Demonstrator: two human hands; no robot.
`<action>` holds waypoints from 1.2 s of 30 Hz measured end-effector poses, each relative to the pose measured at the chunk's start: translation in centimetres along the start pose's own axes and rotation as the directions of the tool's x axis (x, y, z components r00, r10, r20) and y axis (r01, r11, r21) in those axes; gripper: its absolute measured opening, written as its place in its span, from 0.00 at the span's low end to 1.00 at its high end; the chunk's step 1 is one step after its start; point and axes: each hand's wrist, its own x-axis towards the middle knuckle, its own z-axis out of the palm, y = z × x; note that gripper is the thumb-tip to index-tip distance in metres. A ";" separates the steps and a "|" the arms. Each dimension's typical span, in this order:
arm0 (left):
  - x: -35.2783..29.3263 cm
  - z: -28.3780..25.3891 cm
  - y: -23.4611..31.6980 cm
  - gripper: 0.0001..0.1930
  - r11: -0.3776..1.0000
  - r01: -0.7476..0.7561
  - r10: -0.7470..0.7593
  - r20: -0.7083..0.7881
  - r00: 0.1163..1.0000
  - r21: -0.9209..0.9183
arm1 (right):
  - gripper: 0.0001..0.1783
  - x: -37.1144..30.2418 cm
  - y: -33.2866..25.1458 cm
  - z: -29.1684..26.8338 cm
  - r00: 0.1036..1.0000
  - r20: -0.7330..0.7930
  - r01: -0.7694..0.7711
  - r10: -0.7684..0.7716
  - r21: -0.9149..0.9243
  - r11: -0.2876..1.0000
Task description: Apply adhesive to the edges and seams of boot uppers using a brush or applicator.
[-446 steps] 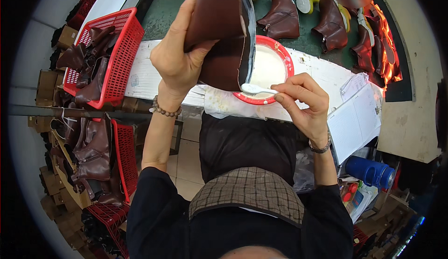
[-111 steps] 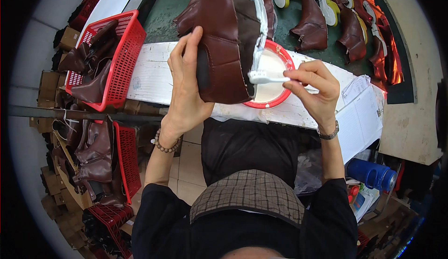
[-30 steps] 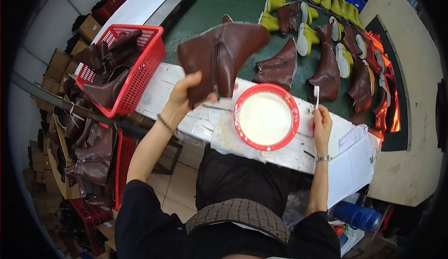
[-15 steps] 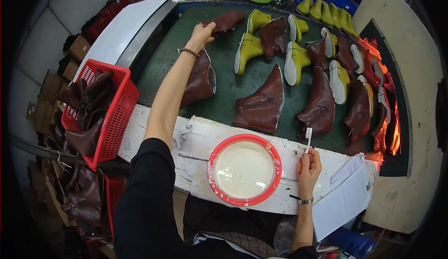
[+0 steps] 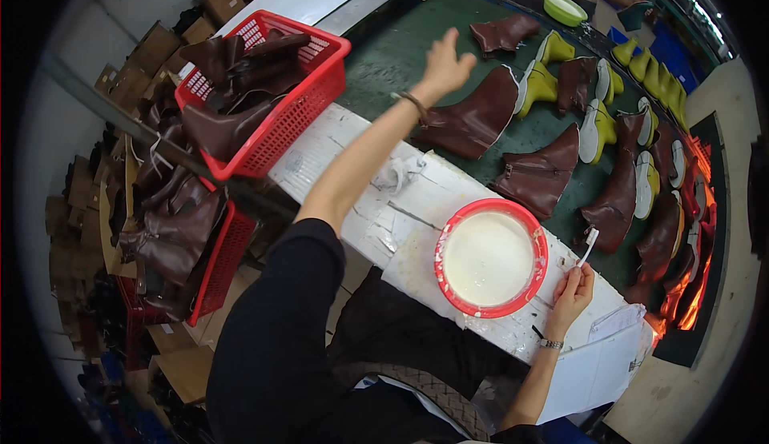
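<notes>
The empty left hand extends forward above the green surface.

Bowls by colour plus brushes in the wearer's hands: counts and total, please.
Red bowl: 1
Green bowl: 1
White brush, in the right hand: 1
Brushes in the left hand: 0
Total: 3
</notes>
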 end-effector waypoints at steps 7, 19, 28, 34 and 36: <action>0.6 -28.2 -10.4 0.31 0.338 0.334 -0.048 -0.338 0.940 0.880 | 0.09 0.3 0.3 -0.2 0.999 0.044 0.021 -0.021 -0.001 1.000; -15.9 -35.7 3.5 0.21 0.987 0.065 -0.108 -0.309 0.945 -0.148 | 0.09 0.4 1.2 -0.9 0.998 0.055 0.033 -0.033 0.003 0.999; -30.2 -26.8 0.8 0.29 0.962 -0.210 0.113 0.447 0.887 0.173 | 0.12 -0.9 -3.8 -2.5 0.992 0.103 0.085 -0.077 -0.079 0.993; -25.8 -23.6 -0.3 0.50 0.978 -0.090 0.078 0.073 0.994 0.186 | 0.06 -4.9 -10.6 1.4 0.852 0.422 0.515 -0.309 -0.577 0.634; -24.1 -20.3 -2.3 0.56 0.981 0.008 -0.030 0.114 0.993 0.193 | 0.05 -5.8 -11.4 2.3 0.864 0.439 0.498 -0.246 -0.679 0.538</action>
